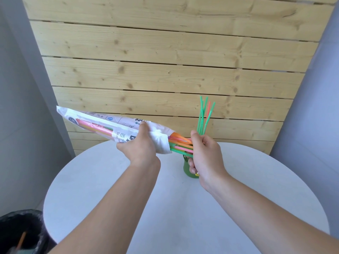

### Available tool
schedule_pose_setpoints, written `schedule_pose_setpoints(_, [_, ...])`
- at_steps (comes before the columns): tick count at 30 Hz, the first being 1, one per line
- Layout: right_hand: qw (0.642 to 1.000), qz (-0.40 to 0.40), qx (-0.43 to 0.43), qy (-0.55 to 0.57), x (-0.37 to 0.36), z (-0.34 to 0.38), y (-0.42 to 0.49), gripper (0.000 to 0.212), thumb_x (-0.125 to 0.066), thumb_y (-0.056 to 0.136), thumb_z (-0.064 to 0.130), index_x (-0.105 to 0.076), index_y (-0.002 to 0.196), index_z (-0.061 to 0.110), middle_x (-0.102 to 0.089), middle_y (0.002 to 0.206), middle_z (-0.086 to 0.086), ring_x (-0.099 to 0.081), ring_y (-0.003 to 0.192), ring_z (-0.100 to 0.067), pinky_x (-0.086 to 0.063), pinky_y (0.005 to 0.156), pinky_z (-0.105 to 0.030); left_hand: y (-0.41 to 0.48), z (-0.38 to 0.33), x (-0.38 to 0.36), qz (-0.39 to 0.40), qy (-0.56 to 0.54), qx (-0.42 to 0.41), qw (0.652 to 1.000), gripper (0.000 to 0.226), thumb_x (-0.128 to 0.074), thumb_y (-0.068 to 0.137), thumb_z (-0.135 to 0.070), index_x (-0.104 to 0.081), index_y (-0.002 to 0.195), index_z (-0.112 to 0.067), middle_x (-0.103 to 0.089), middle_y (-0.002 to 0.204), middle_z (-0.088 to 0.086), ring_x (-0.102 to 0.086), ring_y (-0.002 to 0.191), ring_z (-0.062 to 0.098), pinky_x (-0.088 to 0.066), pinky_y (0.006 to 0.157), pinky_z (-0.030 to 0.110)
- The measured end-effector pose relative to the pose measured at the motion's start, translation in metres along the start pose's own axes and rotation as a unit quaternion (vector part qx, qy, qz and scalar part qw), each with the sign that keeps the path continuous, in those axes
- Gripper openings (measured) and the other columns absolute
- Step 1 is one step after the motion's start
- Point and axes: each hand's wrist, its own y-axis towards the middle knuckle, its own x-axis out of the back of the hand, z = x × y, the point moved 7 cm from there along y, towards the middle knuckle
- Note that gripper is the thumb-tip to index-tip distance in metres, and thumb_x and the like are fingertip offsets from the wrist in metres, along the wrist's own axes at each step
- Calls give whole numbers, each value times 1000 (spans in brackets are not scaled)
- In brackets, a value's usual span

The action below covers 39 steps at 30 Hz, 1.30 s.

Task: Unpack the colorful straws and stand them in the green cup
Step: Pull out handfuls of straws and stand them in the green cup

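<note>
Several straws (pixel 180 142) jut rightward from the packet (pixel 102 123) gripped by the left hand (pixel 139 145) at mid-frame, tips pinched by the nearer right hand (pixel 205 153), seemingly just above the half-hidden green cup (pixel 188 171).

Cup (pixel 187 169) sits on table (pixel 110 180) near its 12 o'clock edge, partly behind right hand (pixel 205 153). Cup straws (pixel 202 116) stand in it. Packet (pixel 102 121) is above table at 10 o'clock from cup, in left hand (pixel 139 145). Packet straws (pixel 180 142) stick out its 4 o'clock end into right hand. Bin (pixel 22 230) is off table at 8 o'clock. Plank wall (pixel 165 70) is behind.
</note>
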Motion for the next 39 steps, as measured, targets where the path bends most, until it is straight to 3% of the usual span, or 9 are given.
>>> schedule_pose_setpoints(5, [999,-3,29,-39,0,0,4,32,-62,88,45,-59,62,27,-46,56,2,-35,49,-22,-27,51,-34,4,1,1,-10,2,11,1000,66,-83,80,-32,-43,131,-22,-69,120,-2,-73,107,24,-58,100,46])
schedule_pose_setpoints(11, [998,-23,42,-34,11,8,4,33,-64,93,38,-60,71,15,-45,47,9,-37,43,-21,-39,51,-37,11,0,0,-15,-10,10,1000,61,-82,79,-28,-44,126,-22,-70,113,-3,-73,103,24,-59,98,45])
schedule_pose_setpoints(15, [999,-6,30,-28,11,7,-2,34,-66,95,37,-58,75,11,-48,48,2,-40,42,-22,-30,38,-23,13,4,2,-18,-14,18,1000,63,-83,79,-28,-44,128,-23,-69,115,-3,-73,103,24,-59,98,45])
schedule_pose_setpoints(21, [998,13,43,-34,13,12,3,30,-68,94,29,-57,71,12,-41,42,12,-29,32,-11,-28,42,-23,16,0,5,-25,-13,19,999,64,-82,78,-29,-46,131,-21,-69,117,-1,-72,98,24,-57,85,36])
schedule_pose_setpoints(28, [996,9,67,-51,24,24,7,31,-69,94,29,-56,72,11,-43,52,4,-32,32,-9,-30,37,-21,18,-6,5,-26,-24,27,999,60,-81,82,-28,-44,128,-23,-65,107,-7,-69,90,21,-57,81,34])
schedule_pose_setpoints(31, [998,19,43,-51,22,19,4,33,-68,93,37,-60,81,8,-54,59,-3,-47,36,-16,-39,37,-22,20,-2,7,-32,-23,30,999,56,-81,82,-28,-44,123,-24,-66,110,-6,-69,90,21,-57,80,34])
schedule_pose_setpoints(34, [999,35,8,6,18,16,3,29,-70,93,35,-67,96,7,-70,67,-3,-61,45,-23,-54,43,-31,21,-4,7,-32,-21,26,999,56,-80,82,-29,-43,124,-24,-65,107,-7,-67,89,20,-55,79,33])
schedule_pose_setpoints(39, [995,53,-11,80,16,21,1,36,-65,96,35,-64,102,0,-70,75,-17,-64,51,-28,-58,48,-36,21,-7,7,-37,-21,12,999,61,-80,81,-28,-45,132,-22,-68,116,-5,-69,93,22,-58,81,35])
